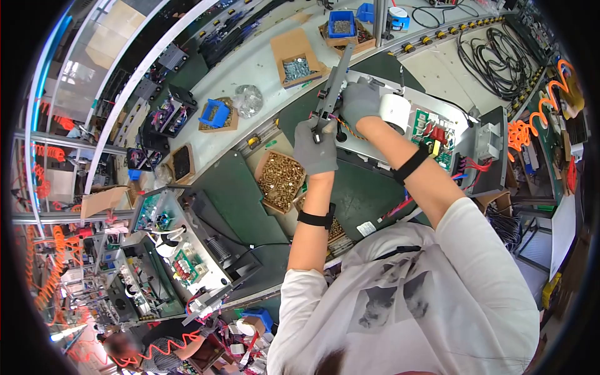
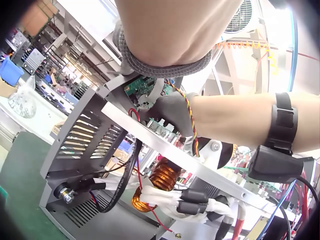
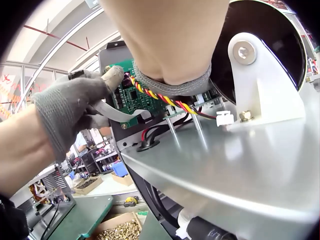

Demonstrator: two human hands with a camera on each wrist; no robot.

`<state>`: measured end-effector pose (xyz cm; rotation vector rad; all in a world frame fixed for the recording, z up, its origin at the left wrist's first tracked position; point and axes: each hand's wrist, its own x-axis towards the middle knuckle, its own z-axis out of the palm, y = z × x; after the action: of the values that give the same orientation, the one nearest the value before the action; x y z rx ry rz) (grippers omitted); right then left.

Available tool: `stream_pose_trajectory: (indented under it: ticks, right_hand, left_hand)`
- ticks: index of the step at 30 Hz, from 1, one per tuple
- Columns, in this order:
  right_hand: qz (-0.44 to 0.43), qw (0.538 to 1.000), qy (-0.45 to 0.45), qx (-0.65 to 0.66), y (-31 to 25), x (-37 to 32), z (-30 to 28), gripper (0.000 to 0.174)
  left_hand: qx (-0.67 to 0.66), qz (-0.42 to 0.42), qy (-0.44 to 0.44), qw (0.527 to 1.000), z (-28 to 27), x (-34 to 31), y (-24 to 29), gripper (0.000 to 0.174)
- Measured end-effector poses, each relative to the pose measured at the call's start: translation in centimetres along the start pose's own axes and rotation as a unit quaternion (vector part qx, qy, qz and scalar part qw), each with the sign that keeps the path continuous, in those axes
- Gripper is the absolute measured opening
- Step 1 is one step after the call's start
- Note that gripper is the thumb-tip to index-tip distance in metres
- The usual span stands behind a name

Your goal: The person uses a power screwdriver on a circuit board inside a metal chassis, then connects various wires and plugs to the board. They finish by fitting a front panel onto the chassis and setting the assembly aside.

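Observation:
My gloved left hand (image 1: 315, 147) grips the lower end of an upright dark metal panel (image 1: 337, 78). In the right wrist view, a worn fingertip of the left hand (image 3: 75, 105) lies over the edge of a green circuit board (image 3: 132, 97), beside the end of a twisted red, yellow and black cable (image 3: 165, 100). A grey ribbon cable (image 3: 120, 115) loops below it. My gloved right hand (image 1: 361, 100) is behind the panel, next to a white cylinder (image 1: 395, 111). The left wrist view shows the right hand (image 2: 172, 112) reaching in close to the board; its fingertips are hidden.
A metal chassis (image 1: 369, 147) with another circuit board (image 1: 431, 134) lies under my right arm. Left of it is a carton of brass fasteners (image 1: 281, 181). A second opened unit (image 1: 194, 250) stands farther left. A carton of silver screws (image 1: 299, 69) is behind.

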<state>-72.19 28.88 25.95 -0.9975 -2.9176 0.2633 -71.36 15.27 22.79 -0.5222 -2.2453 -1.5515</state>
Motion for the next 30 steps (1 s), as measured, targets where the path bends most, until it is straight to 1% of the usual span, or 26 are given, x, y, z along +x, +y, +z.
stream_pose_trajectory:
  ticks: [3, 7, 9, 10, 12, 14, 16, 18, 19, 21, 22, 25, 26, 28, 29, 30]
  right_hand:
    - [0.021, 1.000, -0.006, 0.021, 0.2, 0.2, 0.3, 0.028]
    - [0.033, 0.999, 0.007, 0.021, 0.1, 0.8, 1.6, 0.031]
    - [0.012, 0.996, 0.063, 0.063, 0.4, 0.8, 2.5, 0.027]
    - [0.011, 0.996, 0.060, 0.062, 0.4, 0.7, 2.8, 0.027]
    - [-0.020, 0.992, 0.118, 0.051, 0.5, 0.5, 3.1, 0.024]
    - [-0.020, 0.991, 0.113, 0.063, 0.5, 0.5, 3.0, 0.023]
    - [-0.018, 0.991, 0.113, 0.076, 0.5, 0.7, 2.9, 0.022]
    - [-0.010, 0.994, 0.085, 0.074, 0.5, 0.8, 3.0, 0.024]
    - [-0.010, 0.994, 0.085, 0.074, 0.5, 1.0, 3.0, 0.024]
    - [0.030, 0.992, 0.059, 0.106, 0.3, 1.2, 3.0, 0.027]
    - [0.033, 0.992, 0.058, 0.109, 0.3, 1.2, 3.1, 0.027]
    - [0.018, 0.997, 0.019, 0.076, 0.4, 1.2, 2.6, 0.033]
    - [0.019, 0.997, 0.024, 0.077, 0.4, 1.3, 2.3, 0.033]
    - [0.044, 0.998, 0.036, 0.036, 0.0, 0.8, 1.7, 0.041]
    - [0.044, 0.998, 0.039, 0.038, -0.1, 0.4, 1.5, 0.041]
    - [0.040, 0.998, 0.035, 0.026, -0.2, -0.3, 1.1, 0.045]
  left_hand:
    - [-0.001, 0.013, 0.015, 1.000, 0.0, 0.1, 0.1, 0.025]
    - [-0.016, -0.007, 0.002, 1.000, -0.1, 0.0, 0.1, 0.026]
    - [-0.027, -0.018, 0.002, 0.999, -0.1, 0.1, -0.1, 0.026]
    - [-0.014, -0.005, 0.002, 1.000, -0.3, 0.0, 0.0, 0.026]
    - [0.000, 0.005, 0.003, 1.000, -0.2, 0.0, -0.1, 0.027]
    - [0.001, 0.029, 0.013, 0.999, 0.0, -0.1, -0.4, 0.027]
    - [0.007, 0.030, 0.014, 0.999, 0.1, 0.0, -0.1, 0.026]
    - [0.013, 0.030, 0.015, 0.999, 0.1, -0.2, 0.0, 0.026]
    - [0.009, 0.033, 0.016, 0.999, 0.2, -0.2, -0.2, 0.026]
    - [0.008, 0.037, 0.015, 0.999, 0.1, -0.1, -0.3, 0.026]
    - [-0.003, 0.029, 0.007, 1.000, -0.1, -0.1, -0.2, 0.026]
    - [-0.016, 0.008, 0.001, 1.000, -0.3, -0.2, 0.2, 0.026]
    - [-0.019, -0.004, 0.007, 1.000, -0.1, 0.0, 0.3, 0.026]
    - [-0.026, -0.007, -0.001, 1.000, -0.4, 0.0, 0.2, 0.027]
    - [-0.032, -0.009, -0.011, 0.999, -0.5, 0.1, 0.1, 0.028]
    - [-0.033, -0.006, -0.010, 0.999, -0.6, 0.2, 0.3, 0.028]
